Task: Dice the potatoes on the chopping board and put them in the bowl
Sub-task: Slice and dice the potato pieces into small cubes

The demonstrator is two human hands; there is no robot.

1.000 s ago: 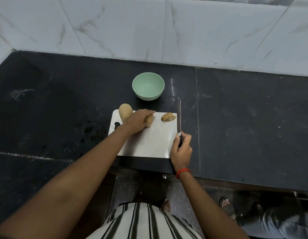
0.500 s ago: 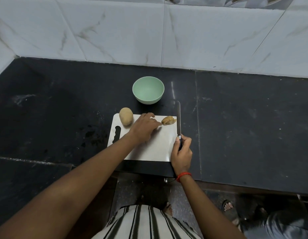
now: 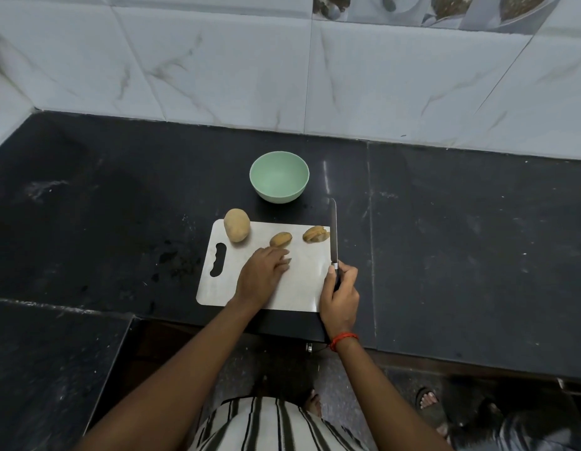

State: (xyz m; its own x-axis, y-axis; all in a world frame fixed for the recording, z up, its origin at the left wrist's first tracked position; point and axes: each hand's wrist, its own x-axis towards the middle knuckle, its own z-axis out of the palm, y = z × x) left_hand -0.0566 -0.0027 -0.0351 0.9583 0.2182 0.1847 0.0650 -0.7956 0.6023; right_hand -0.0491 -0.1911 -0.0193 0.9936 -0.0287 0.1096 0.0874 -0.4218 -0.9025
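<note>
Now, hidden handle: your right hand [image 3: 339, 297] is covering nearly all of the grip of the knife [image 3: 333, 232], so only the metal collar and a sliver of dark handle are showing.
Right fingers: you are curling them round that handle, with the thumb lying along its left side.
Left hand: your left hand [image 3: 261, 275] is resting palm-down on the chopping board [image 3: 302, 288], with the fingers pressed together, loosely bent and holding nothing.
Hard to tell: your left fingertips may be brushing the middle potato piece [image 3: 280, 239], but the view is too small to be sure.
Knife direction: the blade is pointing away from you toward the tiled wall [image 3: 380, 76]. Its long axis is running along the board's right edge, and the tip is reaching past the far edge over the counter [image 3: 461, 239].
Whole potato: the whole potato [image 3: 236, 225] is sitting at the board's far left corner, overhanging the far edge, with its long axis running roughly away from you.
Sliced piece: the sliced potato piece [image 3: 316, 234] is lying at the far right corner, just beside the blade, with its long axis running left to right.
Bowl: the green bowl [image 3: 276, 195] is standing mouth-up on the counter just beyond the board.
Cut off: your forearms and striped shirt [image 3: 269, 424] are running out of the bottom edge.
</note>
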